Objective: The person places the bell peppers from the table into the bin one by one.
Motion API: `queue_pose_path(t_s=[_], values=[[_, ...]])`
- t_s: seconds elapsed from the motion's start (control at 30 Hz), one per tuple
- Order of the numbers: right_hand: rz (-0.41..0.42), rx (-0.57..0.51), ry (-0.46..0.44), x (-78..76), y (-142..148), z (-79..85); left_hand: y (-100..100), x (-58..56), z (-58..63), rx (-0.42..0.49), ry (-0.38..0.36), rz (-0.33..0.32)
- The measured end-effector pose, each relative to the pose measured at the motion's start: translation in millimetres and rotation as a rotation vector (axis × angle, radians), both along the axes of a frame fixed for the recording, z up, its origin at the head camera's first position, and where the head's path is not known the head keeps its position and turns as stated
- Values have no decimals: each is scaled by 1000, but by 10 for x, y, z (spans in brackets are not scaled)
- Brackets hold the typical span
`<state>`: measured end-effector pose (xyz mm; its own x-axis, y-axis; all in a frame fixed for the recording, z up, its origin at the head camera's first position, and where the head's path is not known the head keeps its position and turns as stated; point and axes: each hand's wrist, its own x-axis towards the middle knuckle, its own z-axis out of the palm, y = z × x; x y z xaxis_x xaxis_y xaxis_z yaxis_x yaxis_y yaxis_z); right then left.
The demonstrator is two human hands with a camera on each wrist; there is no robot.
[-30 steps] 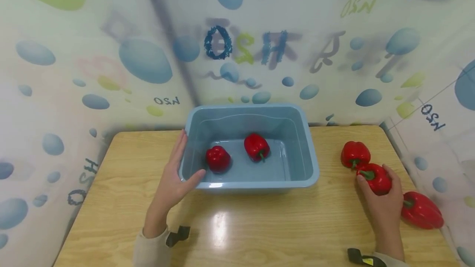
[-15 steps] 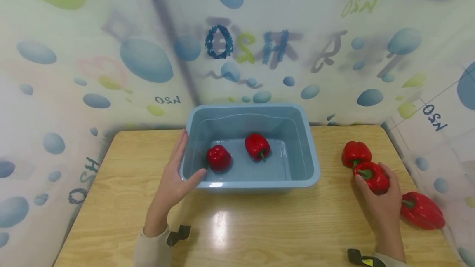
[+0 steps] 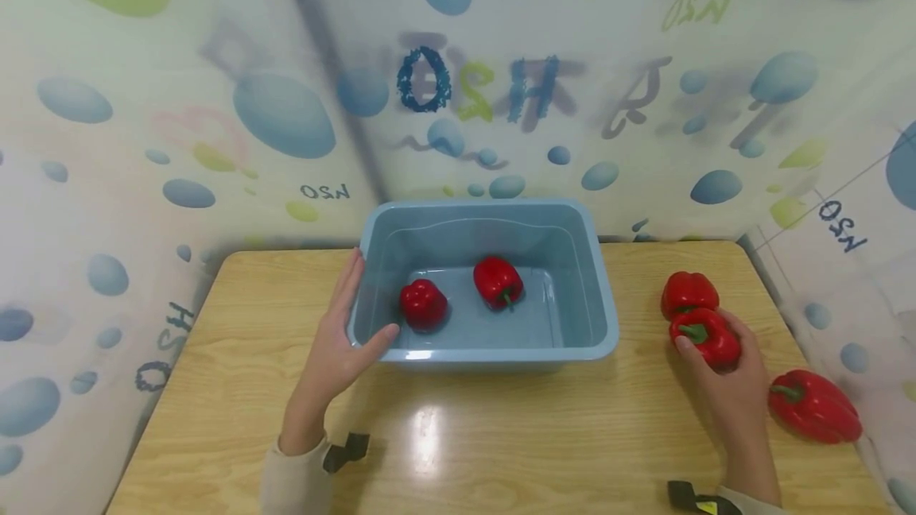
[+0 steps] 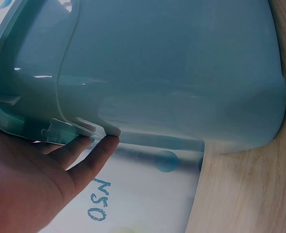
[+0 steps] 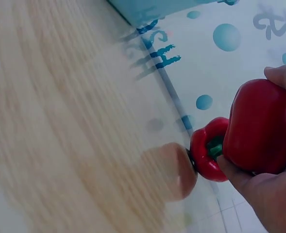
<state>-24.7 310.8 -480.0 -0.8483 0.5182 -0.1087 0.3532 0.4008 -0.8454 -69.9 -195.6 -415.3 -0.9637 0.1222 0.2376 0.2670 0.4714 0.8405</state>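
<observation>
My right grip is curled round a red bell pepper, thumb on one side and fingers on the other, well to the right of the blue bin. Its green stem points toward the bin; I cannot tell whether it touches the tabletop beneath. My left grip lies against the left end of the bin, fingers straight along the outside of the wall and thumb reaching over the front rim.

Inside the bin, one red pepper sits near the left wall, and a second pepper lies to the right of it and farther back, apart from it. Right of the bin, beyond the one I hold, is a far pepper; whether those two touch is unclear. A near pepper lies farthest right of the bin, closer to me. The patterned backdrop rises behind the bin.
</observation>
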Motion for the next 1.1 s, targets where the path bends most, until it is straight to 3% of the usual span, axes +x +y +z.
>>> queue_pose_path(t_s=[0.37, 0.57, 0.97, 1.1], values=[[43, -34, 139, 2, -92, 51, -1, -9, -21, 2, 7, -3], [102, -68, 163, 11, -120, 102, -2, -6, -13, 7, 6, -4], [100, -176, 204, 11, -183, 238, 7, -12, 14, 26, 6, -10], [117, -145, 206, 22, -214, 279, 4, -10, 11, 17, 5, -5]])
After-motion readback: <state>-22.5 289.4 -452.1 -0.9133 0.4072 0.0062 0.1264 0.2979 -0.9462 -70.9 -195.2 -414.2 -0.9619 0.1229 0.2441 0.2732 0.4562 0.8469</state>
